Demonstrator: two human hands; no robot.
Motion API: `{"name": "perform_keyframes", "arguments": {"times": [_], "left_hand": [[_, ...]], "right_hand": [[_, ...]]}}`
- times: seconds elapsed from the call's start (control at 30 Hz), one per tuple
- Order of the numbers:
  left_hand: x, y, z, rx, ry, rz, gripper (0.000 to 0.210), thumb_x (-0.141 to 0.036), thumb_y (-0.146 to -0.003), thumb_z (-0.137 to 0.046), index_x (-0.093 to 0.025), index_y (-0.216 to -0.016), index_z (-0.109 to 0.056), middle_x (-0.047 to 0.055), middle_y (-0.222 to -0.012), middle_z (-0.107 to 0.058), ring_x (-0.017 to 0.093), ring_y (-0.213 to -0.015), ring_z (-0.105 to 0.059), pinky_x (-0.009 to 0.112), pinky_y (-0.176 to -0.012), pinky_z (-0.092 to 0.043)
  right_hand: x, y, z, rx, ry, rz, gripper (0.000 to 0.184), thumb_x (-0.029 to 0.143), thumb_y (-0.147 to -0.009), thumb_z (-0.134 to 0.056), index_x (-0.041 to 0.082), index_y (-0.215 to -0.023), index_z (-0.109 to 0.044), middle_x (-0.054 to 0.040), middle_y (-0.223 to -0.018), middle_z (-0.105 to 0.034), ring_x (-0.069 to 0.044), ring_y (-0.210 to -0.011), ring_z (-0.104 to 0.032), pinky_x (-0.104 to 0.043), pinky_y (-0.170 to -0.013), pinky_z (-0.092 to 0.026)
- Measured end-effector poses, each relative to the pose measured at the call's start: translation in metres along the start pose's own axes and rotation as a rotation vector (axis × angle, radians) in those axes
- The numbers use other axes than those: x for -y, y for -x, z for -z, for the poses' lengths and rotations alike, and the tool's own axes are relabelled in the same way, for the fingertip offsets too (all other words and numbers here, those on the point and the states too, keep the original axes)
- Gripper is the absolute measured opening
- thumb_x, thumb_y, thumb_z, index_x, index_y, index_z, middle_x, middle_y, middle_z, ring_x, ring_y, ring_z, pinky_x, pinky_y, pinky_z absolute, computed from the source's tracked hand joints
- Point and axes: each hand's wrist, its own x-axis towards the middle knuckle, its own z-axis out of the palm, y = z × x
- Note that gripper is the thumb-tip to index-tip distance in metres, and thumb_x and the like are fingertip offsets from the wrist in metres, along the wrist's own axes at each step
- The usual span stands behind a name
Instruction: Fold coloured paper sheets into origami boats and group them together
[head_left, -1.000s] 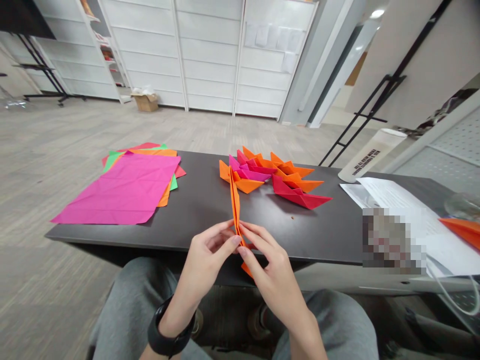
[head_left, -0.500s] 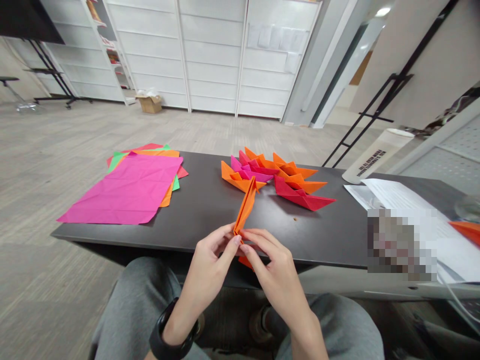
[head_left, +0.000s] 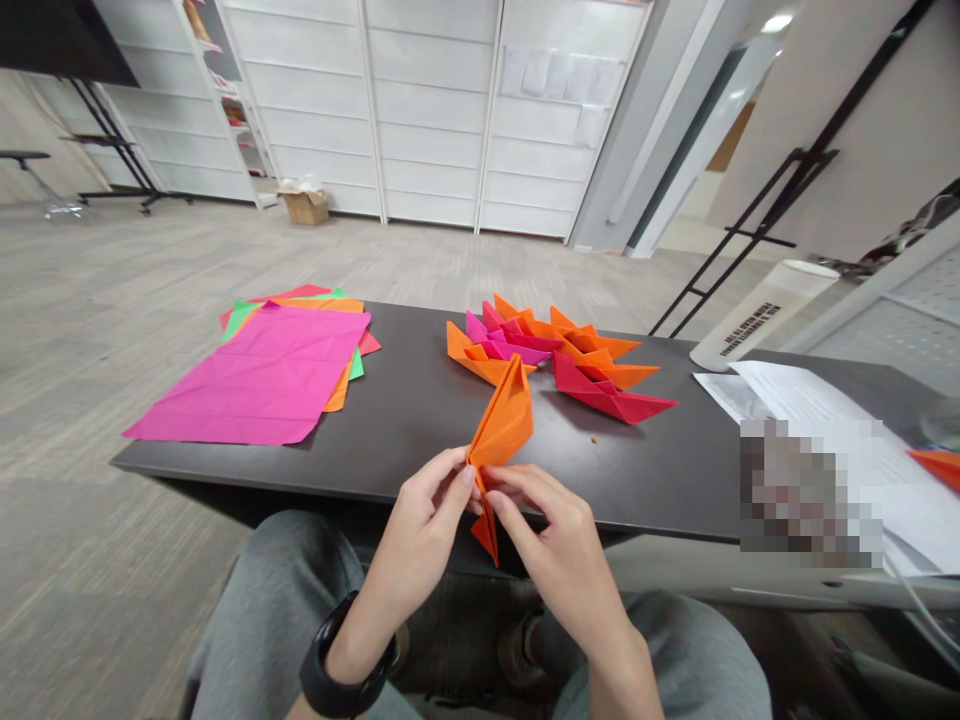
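Note:
An orange folded paper boat (head_left: 508, 415), long and narrow, is held above the table's front edge, one pointed end away from me and the other hanging toward my lap. My left hand (head_left: 429, 510) pinches its middle from the left, thumb on top. From the right, my right hand (head_left: 541, 515) grips the same middle part, thumb and fingers closed on the paper. The fingertips hide the centre folds. Just beyond it sits a group of finished paper boats, with an orange boat (head_left: 480, 365), a pink boat (head_left: 517, 345) and a red boat (head_left: 611, 398) among them.
Left on the dark table (head_left: 405, 440) lies a stack of coloured sheets, a pink sheet (head_left: 255, 380) on top. To the right are a white cylinder (head_left: 761, 315), printed papers (head_left: 802, 395), a blurred-out patch and an orange paper piece (head_left: 937, 465).
The orange paper boat has turned in my hands, so its broad right side shows now. Its near end hangs in fuller view. Both hands keep their hold in nearly the same place.

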Motion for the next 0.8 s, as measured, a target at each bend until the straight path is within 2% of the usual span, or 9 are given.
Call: {"name": "perform_keyframes", "arguments": {"times": [0.27, 0.57, 0.8], "left_hand": [[0.000, 0.002, -0.004, 0.068, -0.016, -0.020, 0.028, -0.033, -0.099, -0.050, -0.017, -0.110, -0.070, 0.003, -0.086, -0.063, 0.014, -0.073, -0.056, 0.024, -0.069, -0.048], [-0.001, 0.001, -0.005, 0.105, 0.080, 0.004, 0.030, -0.033, -0.100, -0.050, -0.016, -0.116, -0.068, 0.003, -0.087, -0.062, 0.014, -0.072, -0.055, 0.026, -0.071, -0.047], [0.002, 0.000, -0.005, 0.104, 0.079, 0.012, 0.030, -0.033, -0.099, -0.051, -0.015, -0.118, -0.066, 0.001, -0.079, -0.058, 0.014, -0.072, -0.055, 0.026, -0.073, -0.047]], "right_hand": [[-0.004, 0.000, -0.006, -0.088, 0.032, -0.032, 0.012, 0.031, -0.094, -0.062, 0.022, -0.094, -0.071, -0.0028, -0.089, -0.075, -0.018, -0.078, -0.073, -0.027, -0.074, -0.061], [-0.011, 0.000, 0.001, -0.126, 0.071, 0.035, 0.014, 0.035, -0.087, -0.070, 0.022, -0.092, -0.073, -0.0042, -0.086, -0.077, -0.021, -0.073, -0.075, -0.030, -0.071, -0.065], [-0.005, 0.000, -0.001, -0.129, 0.128, 0.074, 0.014, 0.029, -0.093, -0.062, 0.023, -0.093, -0.074, -0.0034, -0.086, -0.077, -0.020, -0.074, -0.075, -0.029, -0.071, -0.064]]}}
